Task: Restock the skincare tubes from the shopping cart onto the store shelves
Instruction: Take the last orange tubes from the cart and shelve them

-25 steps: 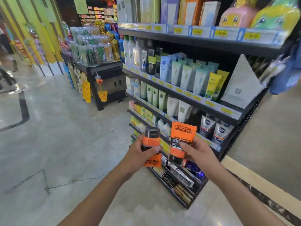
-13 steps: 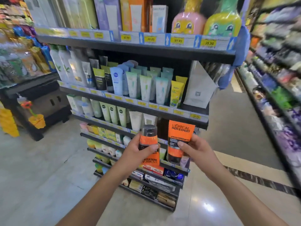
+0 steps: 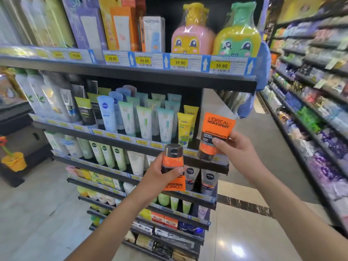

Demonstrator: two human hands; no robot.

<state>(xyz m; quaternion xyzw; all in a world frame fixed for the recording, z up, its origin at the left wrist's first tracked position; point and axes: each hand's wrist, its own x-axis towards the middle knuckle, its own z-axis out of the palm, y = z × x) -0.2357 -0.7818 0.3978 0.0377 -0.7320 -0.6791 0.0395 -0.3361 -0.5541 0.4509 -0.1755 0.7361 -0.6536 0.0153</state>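
My left hand [image 3: 160, 175] grips an orange and black skincare tube [image 3: 172, 161] held cap up, its printed end pointing down. My right hand [image 3: 236, 147] holds a second orange tube [image 3: 216, 129] cap down, label reading L'Oreal Men Expert, raised at the right end of the second shelf [image 3: 205, 162]. That shelf carries a row of upright tubes, green-white ones [image 3: 145, 122] and a yellow one [image 3: 185, 127], with a gap at its right end behind the raised tube. Both tubes are in the air, in front of the shelf edge.
The black shelf unit has several tiers: boxes and cartoon bottles [image 3: 237, 32] on top, Nivea tubes [image 3: 209, 180] below my hands. A long product aisle [image 3: 310, 113] runs on the right. A yellow bucket [image 3: 14, 161] stands at the left on the tiled floor.
My view has come closer to the shelf unit. My right hand has lifted its tube up and to the right, to the second shelf's end. My left hand keeps its tube slightly lower.
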